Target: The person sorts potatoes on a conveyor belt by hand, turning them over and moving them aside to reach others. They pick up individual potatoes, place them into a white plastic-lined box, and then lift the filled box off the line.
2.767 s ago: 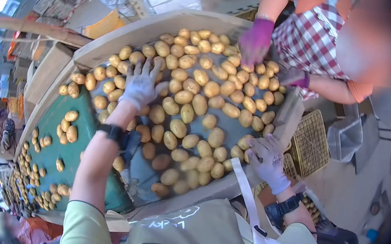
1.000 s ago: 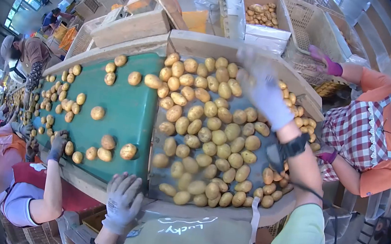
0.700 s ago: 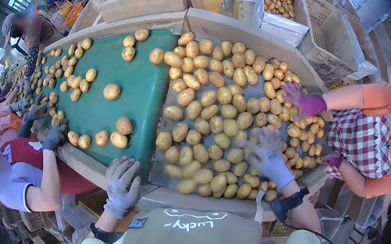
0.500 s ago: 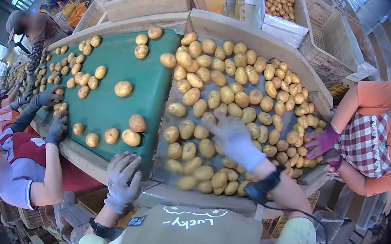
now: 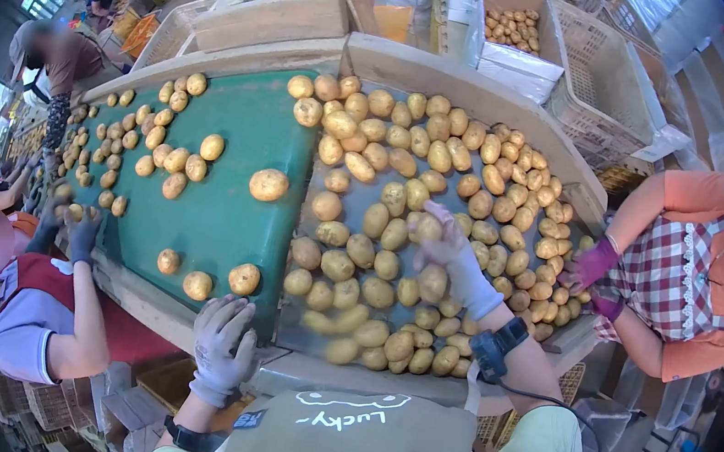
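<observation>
My right hand [image 5: 455,256], in a pale glove and slightly blurred, reaches into the spread of potatoes on the grey surface [image 5: 351,206]. Its fingers are apart and bent around the side of a potato [image 5: 424,227], with another potato [image 5: 433,283] just below the palm. My left hand [image 5: 222,347], in a grey-white glove, rests with fingers stretched out at the near edge of the sorting table, close to the green belt [image 5: 223,230]. Nothing is in it. A potato [image 5: 244,279] lies on the belt just beyond its fingertips.
At the right, a co-worker's purple-gloved hand [image 5: 595,261] touches the potato pile. Another co-worker's dark-gloved hand [image 5: 84,235] is at the belt's left edge. A wooden side board [image 5: 482,95] bounds the far side. Behind it stand a box of potatoes [image 5: 520,59] and a plastic crate [image 5: 597,102].
My right hand has moved slightly right and down, its fingers now bent among potatoes that have shifted. Potatoes on the green belt have moved toward me and right. My left hand stays at the edge.
</observation>
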The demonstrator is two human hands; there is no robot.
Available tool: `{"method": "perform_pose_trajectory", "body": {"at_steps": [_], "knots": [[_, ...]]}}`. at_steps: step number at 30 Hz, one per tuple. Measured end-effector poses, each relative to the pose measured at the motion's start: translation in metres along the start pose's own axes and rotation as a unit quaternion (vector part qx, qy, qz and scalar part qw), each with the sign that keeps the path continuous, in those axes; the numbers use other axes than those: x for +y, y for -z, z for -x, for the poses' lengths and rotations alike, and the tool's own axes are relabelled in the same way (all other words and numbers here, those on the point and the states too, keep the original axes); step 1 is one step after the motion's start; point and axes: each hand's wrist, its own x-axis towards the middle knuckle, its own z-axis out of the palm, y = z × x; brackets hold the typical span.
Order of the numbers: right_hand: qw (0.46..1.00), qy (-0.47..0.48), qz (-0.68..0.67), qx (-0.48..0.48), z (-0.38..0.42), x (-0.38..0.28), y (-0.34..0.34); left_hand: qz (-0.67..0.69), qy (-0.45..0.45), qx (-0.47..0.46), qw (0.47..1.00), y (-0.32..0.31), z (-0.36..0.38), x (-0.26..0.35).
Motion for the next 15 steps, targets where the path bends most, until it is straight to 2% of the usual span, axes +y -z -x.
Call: {"method": "perform_pose_trajectory", "body": {"at_steps": [1,2,4,6,8,10,11,12,13,15], "knots": [[0.963,-0.06,-0.258,-0.056,0.005,-0.011,0.006,-0.002,0.003,0.002,1.0,-0.002,0.001,0.0],[0.853,-0.111,-0.498,-0.108,0.008,-0.016,0.011,0.002,-0.003,0.0,1.0,-0.003,0.001,-0.001],[0.839,-0.095,-0.527,-0.097,0.012,-0.006,0.008,0.003,-0.001,-0.004,1.0,-0.005,-0.003,0.002],[0.697,-0.112,-0.686,-0.175,0.016,0.0,0.008,-0.001,0.004,-0.008,1.0,-0.005,-0.006,0.011],[0.705,-0.114,-0.672,-0.198,0.021,0.004,0.01,0.0,0.015,-0.015,1.0,-0.003,-0.012,0.016],[0.741,-0.159,-0.644,-0.104,0.025,-0.009,0.001,-0.002,0.015,-0.019,1.0,0.0,-0.016,0.021],[0.749,-0.21,-0.627,-0.03,0.028,-0.028,-0.008,-0.002,0.014,-0.022,1.0,0.005,-0.013,0.022],[0.75,-0.209,-0.626,-0.031,0.031,-0.03,-0.014,-0.002,0.014,-0.021,1.0,0.006,-0.013,0.023],[0.884,-0.144,-0.438,-0.074,0.038,-0.035,-0.023,0.0,0.017,-0.023,1.0,0.007,-0.013,0.023],[0.942,-0.13,-0.286,-0.114,0.031,-0.059,-0.028,0.003,0.016,-0.017,1.0,0.006,-0.012,0.02]]}}
